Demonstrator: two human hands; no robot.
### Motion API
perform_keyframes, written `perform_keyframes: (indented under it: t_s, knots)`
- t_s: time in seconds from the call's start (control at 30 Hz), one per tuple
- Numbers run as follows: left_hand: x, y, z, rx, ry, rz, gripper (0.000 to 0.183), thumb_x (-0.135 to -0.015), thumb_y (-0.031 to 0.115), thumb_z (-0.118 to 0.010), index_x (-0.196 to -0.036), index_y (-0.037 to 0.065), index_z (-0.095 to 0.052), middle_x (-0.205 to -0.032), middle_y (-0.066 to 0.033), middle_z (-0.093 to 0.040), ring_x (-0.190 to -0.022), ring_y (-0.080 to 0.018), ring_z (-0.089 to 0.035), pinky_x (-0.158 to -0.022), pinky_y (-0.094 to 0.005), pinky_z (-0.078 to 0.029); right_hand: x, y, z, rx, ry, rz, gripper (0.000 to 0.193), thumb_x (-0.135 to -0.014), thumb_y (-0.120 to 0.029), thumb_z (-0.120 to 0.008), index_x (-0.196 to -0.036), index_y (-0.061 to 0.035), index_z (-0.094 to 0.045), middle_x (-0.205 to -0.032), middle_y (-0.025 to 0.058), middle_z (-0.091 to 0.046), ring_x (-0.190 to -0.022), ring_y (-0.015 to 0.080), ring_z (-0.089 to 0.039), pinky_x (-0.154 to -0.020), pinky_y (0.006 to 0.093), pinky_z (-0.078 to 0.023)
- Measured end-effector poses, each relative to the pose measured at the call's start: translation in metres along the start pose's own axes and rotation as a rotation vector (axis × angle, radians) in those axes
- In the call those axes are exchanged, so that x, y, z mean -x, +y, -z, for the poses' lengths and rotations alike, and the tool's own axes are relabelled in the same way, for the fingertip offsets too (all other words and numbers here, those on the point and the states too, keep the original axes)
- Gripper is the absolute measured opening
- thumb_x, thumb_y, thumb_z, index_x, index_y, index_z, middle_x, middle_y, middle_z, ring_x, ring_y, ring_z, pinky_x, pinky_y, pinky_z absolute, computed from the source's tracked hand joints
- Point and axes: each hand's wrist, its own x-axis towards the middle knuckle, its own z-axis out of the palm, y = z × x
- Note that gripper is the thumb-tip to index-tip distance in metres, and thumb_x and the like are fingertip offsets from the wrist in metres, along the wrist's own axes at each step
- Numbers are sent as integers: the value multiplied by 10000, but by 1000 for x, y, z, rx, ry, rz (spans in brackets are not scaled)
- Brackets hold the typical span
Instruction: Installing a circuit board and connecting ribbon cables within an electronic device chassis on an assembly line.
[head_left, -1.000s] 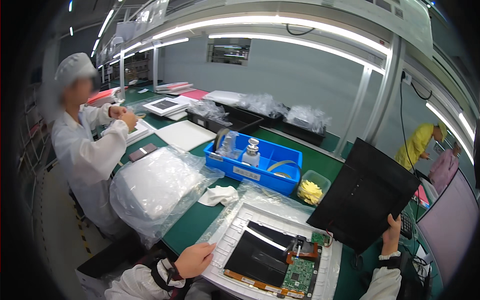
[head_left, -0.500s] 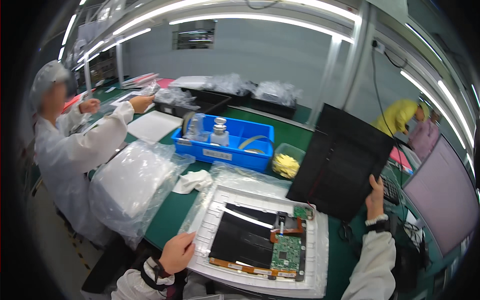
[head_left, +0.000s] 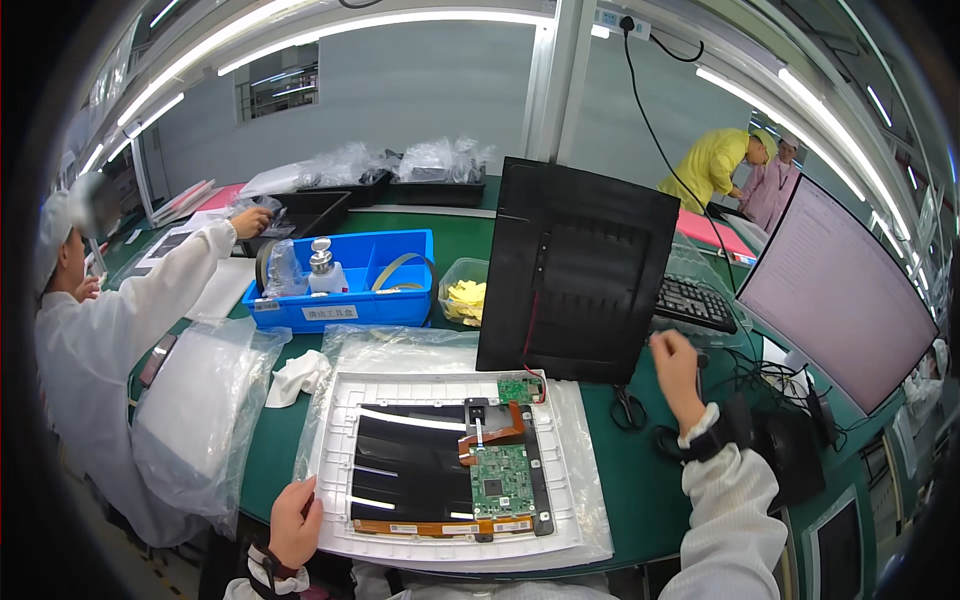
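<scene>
A white plastic frame [head_left: 330, 440] lies before me, holding a black glossy panel [head_left: 410, 460], a green circuit board [head_left: 502, 478] and an orange flat cable. My left hand [head_left: 296, 525] grips the frame's lower left corner between thumb and fingers. Behind the frame stands a large black back cover [head_left: 590, 270], tilted slightly; a thin red wire [head_left: 530, 335] runs from it to a small green board [head_left: 519, 388] at the frame's upper right. My right hand [head_left: 677, 375] is beside the cover's lower right edge, fingers curled, with nothing visible in them.
Behind the frame are a blue divided bin [head_left: 345, 315] with a pump bottle and a tub of yellow pieces [head_left: 464, 300]. Scissors [head_left: 628, 408], a keyboard [head_left: 695, 303], cables and a monitor [head_left: 840, 290] stand right. A co-worker [head_left: 80, 370] reaches across at left.
My view has swung right. The black cover now stands more upright behind the frame, and my right hand has come off its front face to its lower right edge. My left hand stays on the frame.
</scene>
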Motion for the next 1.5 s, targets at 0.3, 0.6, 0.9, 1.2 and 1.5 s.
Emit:
perform_keyframes:
  t_s: [0.3, 0.6, 0.9, 1.2, 1.5]
  knots:
    - [-42, 46, 45, -116, -99, -9, 393, -741, 51, -536, -1113, -55, -464, -749, -129, -515, -640, -226, -524, -585, -308, -415, 55, -20, 1, 551, -593, -4, 387, -699, -217, -632, -1024, -43, -512, -813, 177, -570, -765, 334, -568, -664, 402, -461]
    - [-78, 76, 36, -103, -139, -101, 326, -738, 92, -568, -1040, -29, -540, -745, -110, -564, -620, -203, -544, -589, -296, -428, 69, -24, 31, 449, -676, -2, 211, -623, -131, -625, -796, -19, -581, -602, 152, -560, -632, 331, -569, -582, 407, -449]
    - [-135, 7, 40, -151, 51, 91, 202, -728, 89, -574, -889, -32, -599, -734, -128, -600, -655, -177, -567, -617, -269, -449, 61, -34, 45, 96, -697, -292, 413, -567, -91, -677, -931, 85, -593, -642, 154, -604, -600, 203, -607, -570, 260, -465]
    - [-236, 0, -54, -136, -194, -415, 158, -720, 138, -598, -837, 38, -635, -927, -139, -572, -898, -298, -531, -789, -357, -427, 103, -69, 69, 412, -752, -101, 306, -576, -204, -655, -821, -24, -625, -529, 90, -553, -541, 267, -575, -522, 361, -456]
    - [-283, 2, -126, -342, -323, -171, 277, -735, 244, -548, -963, 112, -631, -1016, -75, -590, -940, -292, -512, -830, -394, -413, 147, -101, 87, 504, -665, 42, 277, -719, -228, -609, -907, -25, -605, -768, 137, -583, -722, 308, -561, -644, 370, -446]
